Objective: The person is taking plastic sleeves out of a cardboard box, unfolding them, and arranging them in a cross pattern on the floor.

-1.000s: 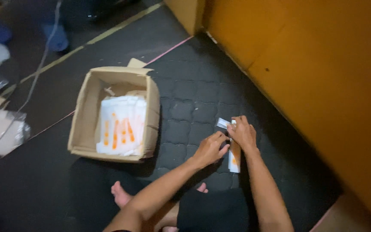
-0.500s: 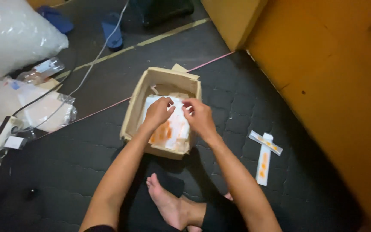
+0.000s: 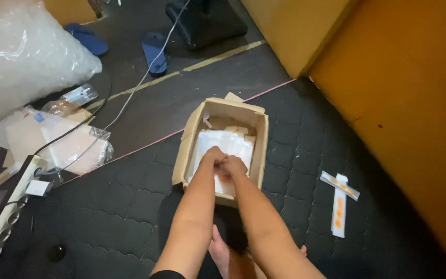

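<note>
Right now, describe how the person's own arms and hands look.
Both forearms are bare, no sleeves reaching the wrists. The left hand and right hand wear no gloves; no watch, ring or bracelet shows. A dark garment edge appears at the left upper arm by the frame's bottom.

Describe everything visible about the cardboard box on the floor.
The cardboard box is brown, open-topped and worn, its flaps bent outward and one torn tab poking up at the far edge. It sits upright on the dark quilted floor mat, holding white plastic packets. The left hand and right hand reach inside together, pressed against the packets.
</note>
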